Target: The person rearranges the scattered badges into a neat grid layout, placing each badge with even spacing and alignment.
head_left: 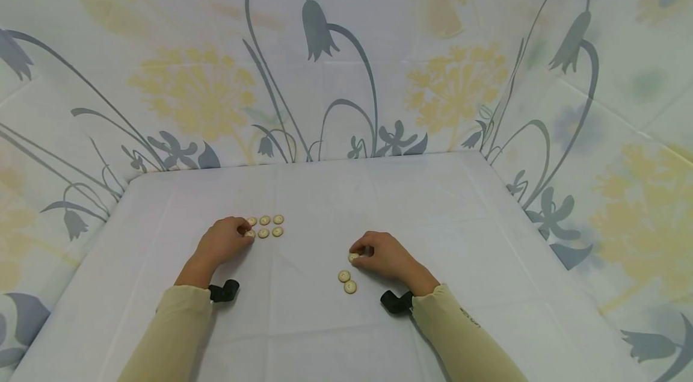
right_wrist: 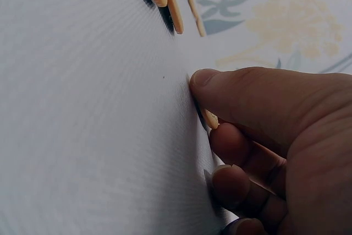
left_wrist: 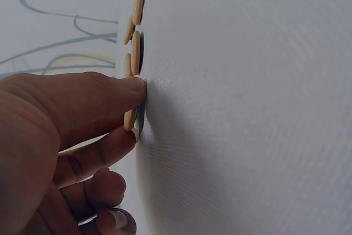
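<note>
Cream-coloured round buttons lie on the white cloth in two rows of three. At the left end of the nearer row, my left hand pinches a button between thumb and finger, low against the cloth; its fingers partly cover that end. Farther right, my right hand pinches another button between thumb and forefinger. The right wrist view shows this button tilted at the cloth under the thumb. Just nearer to me lie two loose buttons, one diagonally beside the other.
A white cloth covers the table. Flower-patterned fabric rises behind it and along both sides. A black wrist-worn device sits at each cuff, one on the left and one on the right.
</note>
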Motion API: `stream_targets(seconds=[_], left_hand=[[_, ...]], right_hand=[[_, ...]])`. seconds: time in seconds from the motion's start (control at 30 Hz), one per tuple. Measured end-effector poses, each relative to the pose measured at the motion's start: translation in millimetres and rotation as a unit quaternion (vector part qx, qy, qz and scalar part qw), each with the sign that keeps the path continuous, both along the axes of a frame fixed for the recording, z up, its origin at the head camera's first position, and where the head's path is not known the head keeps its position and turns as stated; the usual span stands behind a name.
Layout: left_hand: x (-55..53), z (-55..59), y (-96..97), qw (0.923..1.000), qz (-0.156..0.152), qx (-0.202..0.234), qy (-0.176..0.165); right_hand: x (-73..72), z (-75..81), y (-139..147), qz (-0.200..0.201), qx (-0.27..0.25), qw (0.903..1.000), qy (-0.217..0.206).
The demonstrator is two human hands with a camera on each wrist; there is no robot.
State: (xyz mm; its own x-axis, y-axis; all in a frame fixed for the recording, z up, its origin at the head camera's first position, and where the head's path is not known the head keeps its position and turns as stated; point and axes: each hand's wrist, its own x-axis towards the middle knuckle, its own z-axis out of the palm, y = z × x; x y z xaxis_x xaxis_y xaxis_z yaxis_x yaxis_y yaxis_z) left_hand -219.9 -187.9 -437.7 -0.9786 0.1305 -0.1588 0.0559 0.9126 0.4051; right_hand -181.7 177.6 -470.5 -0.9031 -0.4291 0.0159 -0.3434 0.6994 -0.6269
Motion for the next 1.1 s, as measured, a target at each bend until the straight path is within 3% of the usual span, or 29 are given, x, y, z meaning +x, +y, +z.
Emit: stream_targets(seconds=[0.77,1.1], left_hand=[[0.5,-3.3,1.2,0.9997,0.020,0.014,-0.002],[2.6,-4.6,4.5,0.9997,0.007,0.003,0.021]], right_hand=[[-0.3,0.0,0.7,0.003,0.002,1.0000,0.009],[0.8,2.4,0.1,0.005,-0.007,0.9999,0.010]])
